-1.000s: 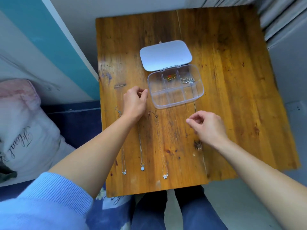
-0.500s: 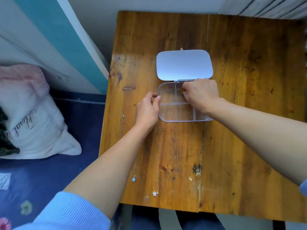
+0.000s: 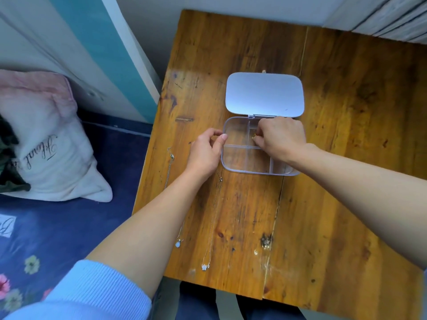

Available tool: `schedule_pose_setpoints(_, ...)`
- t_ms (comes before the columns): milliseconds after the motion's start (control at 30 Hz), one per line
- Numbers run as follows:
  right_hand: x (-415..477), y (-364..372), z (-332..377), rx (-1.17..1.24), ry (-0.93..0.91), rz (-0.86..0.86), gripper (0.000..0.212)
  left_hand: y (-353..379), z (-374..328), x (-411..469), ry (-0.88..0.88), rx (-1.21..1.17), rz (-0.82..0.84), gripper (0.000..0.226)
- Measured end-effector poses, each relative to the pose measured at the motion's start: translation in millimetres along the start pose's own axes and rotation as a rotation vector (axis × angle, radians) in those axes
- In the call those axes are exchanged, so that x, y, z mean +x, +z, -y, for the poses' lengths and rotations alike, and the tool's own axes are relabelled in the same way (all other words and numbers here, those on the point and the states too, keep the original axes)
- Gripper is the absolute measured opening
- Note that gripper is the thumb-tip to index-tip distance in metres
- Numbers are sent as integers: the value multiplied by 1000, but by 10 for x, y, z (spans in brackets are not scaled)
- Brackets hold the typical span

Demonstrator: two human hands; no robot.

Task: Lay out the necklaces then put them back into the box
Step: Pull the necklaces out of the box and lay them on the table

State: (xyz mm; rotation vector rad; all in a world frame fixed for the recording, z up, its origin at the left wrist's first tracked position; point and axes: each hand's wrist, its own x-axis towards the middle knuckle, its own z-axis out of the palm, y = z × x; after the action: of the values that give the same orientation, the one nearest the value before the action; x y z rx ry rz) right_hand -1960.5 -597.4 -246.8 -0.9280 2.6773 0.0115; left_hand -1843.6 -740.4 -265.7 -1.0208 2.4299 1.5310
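A clear plastic box point(image 3: 240, 158) with several compartments stands open on the wooden table point(image 3: 335, 192), its grey lid point(image 3: 264, 94) lying flat behind it. My right hand point(image 3: 280, 137) reaches into a back compartment and pinches a small gold necklace point(image 3: 254, 135). My left hand point(image 3: 205, 152) has its thumb and fingers against the box's left wall. Three thin necklaces lie stretched out on the table left of centre: one with a flower pendant point(image 3: 205, 266), one with a pale oval pendant point(image 3: 178, 244), and one point(image 3: 169, 165) partly under my left forearm.
A pink and white pillow point(image 3: 46, 144) lies on a dark blue floral bedspread point(image 3: 46, 239) left of the table. A teal and white panel point(image 3: 108, 54) leans behind the table's left edge. My legs show below the table's near edge.
My right hand went from above the table's front into the box's back compartment and closed on the gold necklace. My left hand shifted right to the box's left wall. The camera moved closer.
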Motion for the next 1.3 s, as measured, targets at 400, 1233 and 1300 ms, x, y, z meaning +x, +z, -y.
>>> schedule_pose_setpoints(400, -217, -135, -210, 205, 72, -62, 23, 1, -17, -11, 7, 27, -11, 22)
schedule_pose_setpoints(1233, -549, -321, -624, 904, 292, 6, 7, 89, -356, -53, 310, 323, -265, 16)
schedule_pose_setpoints(1300, -659, -309, -750, 1053, 372, 42, 6, 207, -487, -64, 390, 379, -176, 16)
